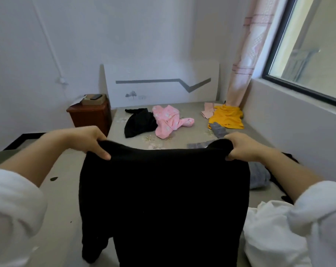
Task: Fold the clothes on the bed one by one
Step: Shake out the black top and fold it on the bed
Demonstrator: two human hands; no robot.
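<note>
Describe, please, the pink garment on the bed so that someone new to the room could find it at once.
Start at the white headboard with the grey zigzag line. Just below it, on the bed, lies a crumpled pink garment. It is the only pink piece with pale spots, touching a black garment on its left.

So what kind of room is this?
Most likely a bedroom: there is a bed with a white headboard, a wooden nightstand beside it, and loose clothes lying on the bed, like the pink garment.
</note>
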